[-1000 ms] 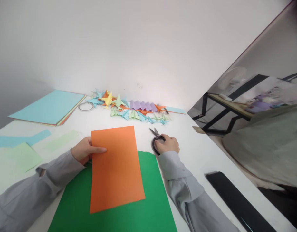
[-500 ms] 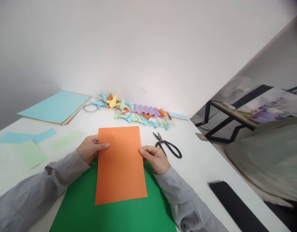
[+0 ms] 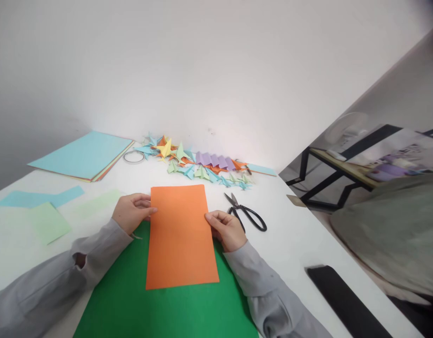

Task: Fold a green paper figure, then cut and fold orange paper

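An orange paper sheet [image 3: 181,239] is held upright in portrait form over a green sheet [image 3: 181,312]. My left hand [image 3: 134,212] pinches its upper left edge, thumb on the front. My right hand [image 3: 227,229] grips the right edge between thumb and fingers. Black-handled scissors [image 3: 243,211] lie partly open just beyond my right hand. Behind the orange sheet runs a row of folded paper pieces [image 3: 202,166] in blue, green, yellow, orange and purple.
A stack of coloured sheets [image 3: 82,155] and a thin ring [image 3: 134,157] lie at the back left. Nearer are blue [image 3: 26,199] and green scraps [image 3: 50,223]. A black strip-like object [image 3: 343,298] lies at the right. A person's clothed body [image 3: 396,230] shows beyond the table.
The orange sheet has shifted slightly right and up, its left edge now nearer my left fingertips. My left hand shows less thumb overlap on the sheet. The view has moved slightly.
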`<state>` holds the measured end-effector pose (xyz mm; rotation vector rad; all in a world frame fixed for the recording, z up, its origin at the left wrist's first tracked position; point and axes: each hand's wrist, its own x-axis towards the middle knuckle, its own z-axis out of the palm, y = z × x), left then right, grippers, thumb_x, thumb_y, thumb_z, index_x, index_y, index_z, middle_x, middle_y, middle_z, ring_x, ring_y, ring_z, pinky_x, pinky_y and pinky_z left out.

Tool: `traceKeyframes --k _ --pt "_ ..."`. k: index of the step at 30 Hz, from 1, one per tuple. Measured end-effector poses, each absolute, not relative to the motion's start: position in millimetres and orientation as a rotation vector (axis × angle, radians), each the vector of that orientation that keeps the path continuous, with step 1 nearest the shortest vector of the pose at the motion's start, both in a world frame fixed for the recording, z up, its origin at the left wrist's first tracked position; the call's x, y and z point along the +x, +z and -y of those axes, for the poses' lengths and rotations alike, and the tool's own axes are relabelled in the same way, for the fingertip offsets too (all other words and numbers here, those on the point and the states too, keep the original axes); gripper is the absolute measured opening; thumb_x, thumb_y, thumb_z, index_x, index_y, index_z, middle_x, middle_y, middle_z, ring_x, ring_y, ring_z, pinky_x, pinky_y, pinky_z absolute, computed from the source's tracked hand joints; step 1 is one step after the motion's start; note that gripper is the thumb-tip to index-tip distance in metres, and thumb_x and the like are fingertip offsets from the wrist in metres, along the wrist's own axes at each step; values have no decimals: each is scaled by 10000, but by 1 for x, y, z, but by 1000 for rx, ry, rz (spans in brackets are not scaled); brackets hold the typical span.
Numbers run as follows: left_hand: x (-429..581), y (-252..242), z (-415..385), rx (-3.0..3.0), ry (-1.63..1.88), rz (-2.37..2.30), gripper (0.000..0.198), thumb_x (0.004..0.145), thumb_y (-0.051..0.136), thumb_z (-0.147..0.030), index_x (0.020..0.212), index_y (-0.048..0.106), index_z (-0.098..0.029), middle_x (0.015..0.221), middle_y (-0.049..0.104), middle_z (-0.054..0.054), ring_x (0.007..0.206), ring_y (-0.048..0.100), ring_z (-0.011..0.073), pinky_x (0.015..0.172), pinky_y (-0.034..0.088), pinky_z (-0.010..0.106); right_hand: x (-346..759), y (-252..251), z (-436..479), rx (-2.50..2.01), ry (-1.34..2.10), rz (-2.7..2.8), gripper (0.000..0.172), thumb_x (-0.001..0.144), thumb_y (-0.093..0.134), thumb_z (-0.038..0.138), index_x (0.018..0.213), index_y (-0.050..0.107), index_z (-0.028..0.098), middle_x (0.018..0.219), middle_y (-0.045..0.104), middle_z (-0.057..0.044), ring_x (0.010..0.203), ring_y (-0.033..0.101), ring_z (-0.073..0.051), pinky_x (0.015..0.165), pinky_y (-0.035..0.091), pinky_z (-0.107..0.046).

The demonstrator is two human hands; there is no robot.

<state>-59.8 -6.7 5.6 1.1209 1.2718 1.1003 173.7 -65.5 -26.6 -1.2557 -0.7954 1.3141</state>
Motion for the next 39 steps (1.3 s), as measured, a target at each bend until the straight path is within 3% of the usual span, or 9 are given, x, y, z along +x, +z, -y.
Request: traceKeyframes --k 5,9,13,17,20,24,31,35,39 --pt "-59 7 6 1188 1125 -1239 267 384 786 -254 522 590 -137 458 607 -6 435 575 126 447 515 242 170 -27 65 -1125 1434 642 340 545 760 463 616 626 158 520 610 4 441 527 -104 402 387 -211" --pt "-60 6 6 1136 1132 -1224 281 377 791 -265 517 583 -137 461 601 -13 447 577 123 474 532 253 168 -27 66 -1040 1512 616 298 578 746 434 685 659 170 620 659 -18 494 554 -116 439 410 -227" --pt "-60 5 4 1094 1099 -1184 310 381 794 -269 543 560 -145 494 598 -20 505 596 133 525 551 277 165 -24 67 -1049 1504 598 292 544 768 407 678 670 167 567 644 -5 466 540 -113 425 395 -221" --pt "-59 6 6 1070 1060 -1112 323 433 777 -275 601 530 -153 586 603 -28 571 615 134 598 561 301 165 -17 67 -1000 1555 582 441 658 612 582 757 694 161 715 696 -59 617 622 -176 570 476 -286" --pt "-57 8 8 1070 1065 -1034 310 492 745 -264 643 493 -164 683 612 -32 621 624 126 623 553 291 167 -16 67 -1004 1580 578 404 650 640 549 760 693 164 749 705 -63 675 640 -194 611 484 -298" --pt "-58 10 8 1121 1094 -1099 308 547 700 -274 667 431 -185 556 540 -74 516 579 103 500 517 245 168 -23 66 -1117 1506 641 311 497 797 394 628 641 160 584 663 -19 533 594 -146 536 458 -266" --pt "-82 20 -16 1236 1244 -1373 183 658 605 -229 699 430 -198 372 464 -108 254 378 70 264 283 150 171 -28 66 -1281 1376 755 409 420 804 468 566 572 165 451 546 44 411 486 -93 409 373 -213" --pt "-105 29 -35 889 1483 -1605 176 640 641 -102 693 480 -151 438 516 -78 353 477 64 322 347 133 171 -26 67 -1282 1379 748 415 408 803 476 566 577 166 466 555 41 428 500 -95 425 387 -216" --pt "-116 33 -44 666 1595 -1583 281 702 478 53 721 320 -179 512 523 -72 478 579 82 478 507 211 171 -26 66 -1278 1380 768 412 412 798 479 553 567 168 471 563 36 409 478 -88 404 359 -210"
